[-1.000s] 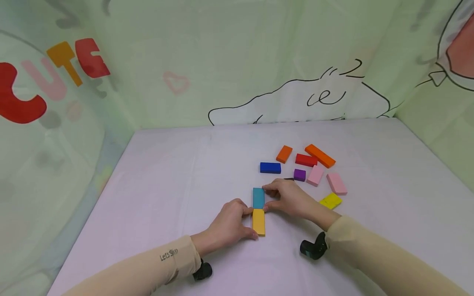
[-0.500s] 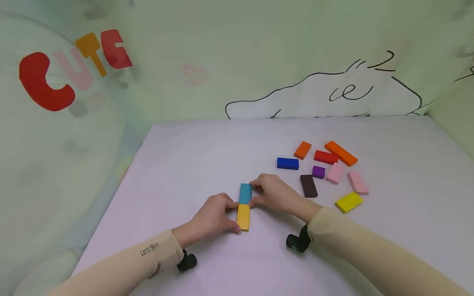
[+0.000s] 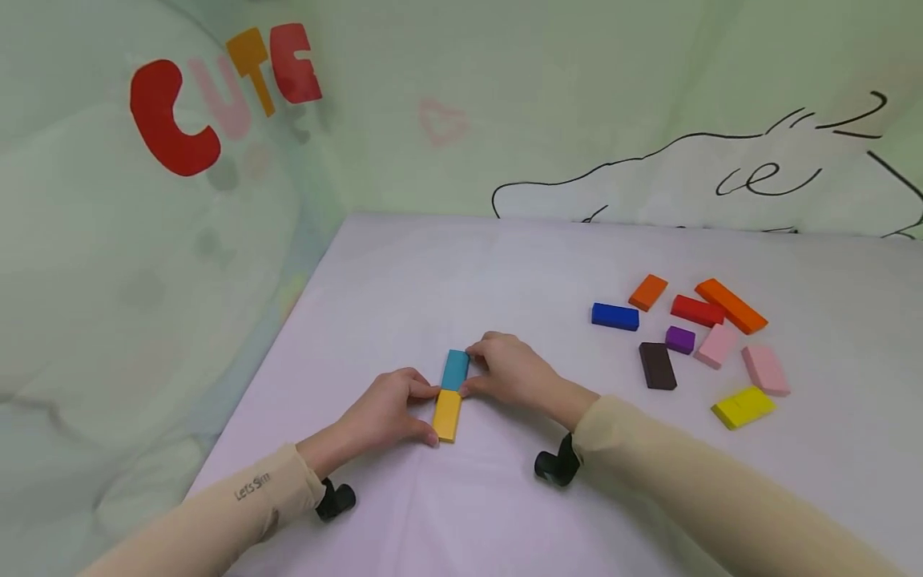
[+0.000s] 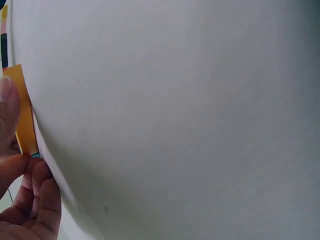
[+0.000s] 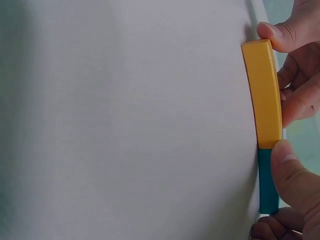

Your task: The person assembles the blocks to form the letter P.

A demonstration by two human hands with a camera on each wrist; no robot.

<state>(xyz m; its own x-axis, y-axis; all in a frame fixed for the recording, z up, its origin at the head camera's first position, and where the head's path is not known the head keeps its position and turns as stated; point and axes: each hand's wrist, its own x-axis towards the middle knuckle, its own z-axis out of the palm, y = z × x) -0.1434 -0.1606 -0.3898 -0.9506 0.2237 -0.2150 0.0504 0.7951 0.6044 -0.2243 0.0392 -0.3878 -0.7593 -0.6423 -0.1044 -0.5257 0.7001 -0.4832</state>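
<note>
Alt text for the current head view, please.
A person's left hand holds an amber block and their right hand a teal block, the two end to end on a pale table. Nine more coloured blocks lie scattered to the right.

The right wrist view's edge cuts off the left hand [image 5: 302,65] and the right hand [image 5: 297,187]. In the left wrist view, all but a sliver of the blue block [image 4: 36,155] is hidden. The head view crops the sleeves [image 3: 238,501] below and the wall drawing [image 3: 764,180] at right.
</note>
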